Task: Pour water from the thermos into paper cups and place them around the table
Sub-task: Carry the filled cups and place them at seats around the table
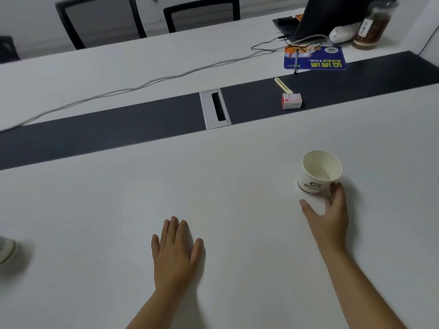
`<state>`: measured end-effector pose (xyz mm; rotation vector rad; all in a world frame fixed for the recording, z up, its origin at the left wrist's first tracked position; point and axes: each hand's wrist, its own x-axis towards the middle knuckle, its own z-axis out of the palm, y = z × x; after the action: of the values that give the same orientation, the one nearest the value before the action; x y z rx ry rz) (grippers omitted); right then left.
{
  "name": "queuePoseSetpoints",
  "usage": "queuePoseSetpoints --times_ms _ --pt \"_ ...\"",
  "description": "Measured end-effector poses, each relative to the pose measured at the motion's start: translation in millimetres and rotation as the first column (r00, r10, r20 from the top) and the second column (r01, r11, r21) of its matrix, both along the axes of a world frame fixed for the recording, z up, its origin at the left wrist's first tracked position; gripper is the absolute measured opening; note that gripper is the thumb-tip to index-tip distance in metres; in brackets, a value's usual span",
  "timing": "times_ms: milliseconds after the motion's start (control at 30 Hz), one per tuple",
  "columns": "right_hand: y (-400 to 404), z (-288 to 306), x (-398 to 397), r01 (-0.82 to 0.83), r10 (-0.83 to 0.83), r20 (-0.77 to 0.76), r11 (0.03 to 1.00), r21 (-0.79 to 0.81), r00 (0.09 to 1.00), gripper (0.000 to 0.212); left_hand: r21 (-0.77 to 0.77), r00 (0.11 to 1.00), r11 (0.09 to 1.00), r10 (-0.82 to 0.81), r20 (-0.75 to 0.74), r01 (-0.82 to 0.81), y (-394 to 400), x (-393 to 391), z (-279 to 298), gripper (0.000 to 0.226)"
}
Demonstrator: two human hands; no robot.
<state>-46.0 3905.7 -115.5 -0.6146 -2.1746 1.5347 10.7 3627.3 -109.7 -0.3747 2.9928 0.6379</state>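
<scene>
A white paper cup (318, 173) with a dark logo and a red band stands upright on the white table (118, 210) at the right, with a little water in its bottom. My right hand (329, 214) is just in front of it, fingers straight, fingertips touching the cup's lower right side, thumb spread away to the left. My left hand (175, 252) lies flat, palm down, on the table near the middle, holding nothing. The thermos is not in view. A blurred white rounded object (7, 250) shows at the left edge.
A dark strip (107, 131) with a grey cable port (215, 108) runs across the table. On it lie a small red-and-white box (291, 101) and a cream stick. Beyond are a blue pad (316, 58), a laptop (316, 22), a jar (371, 27), cables, two chairs.
</scene>
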Motion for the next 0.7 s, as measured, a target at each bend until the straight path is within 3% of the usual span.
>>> queuePoseSetpoints --times_ms 133,233,333,433,567,700 --pt "-20 -6 50 -0.058 0.067 0.070 0.991 -0.125 0.995 0.062 0.130 0.996 0.991 -0.008 -0.085 0.019 -4 9 6 0.058" --pt "-40 6 90 -0.237 0.251 0.084 0.960 -0.146 0.964 0.054 0.327 0.989 0.945 0.072 -0.125 -0.028 -3 49 22 0.052" --pt "-66 26 132 -0.505 0.529 0.103 0.841 -0.193 0.842 0.051 0.472 0.971 0.880 0.160 -0.177 -0.059 -6 125 42 0.044" --pt "-101 48 176 -0.717 0.752 0.097 0.653 -0.244 0.652 0.048 0.573 0.913 0.799 0.353 -0.204 -0.181 -22 208 66 0.048" --pt "-153 75 242 -0.858 0.909 0.067 0.410 -0.308 0.411 0.044 0.661 0.709 0.642 0.666 -0.232 -0.388 -39 325 98 0.053" --pt "-203 99 325 -0.939 0.985 0.028 0.172 -0.298 0.172 0.043 0.675 0.411 0.458 0.878 -0.245 -0.578 -29 446 102 0.056"
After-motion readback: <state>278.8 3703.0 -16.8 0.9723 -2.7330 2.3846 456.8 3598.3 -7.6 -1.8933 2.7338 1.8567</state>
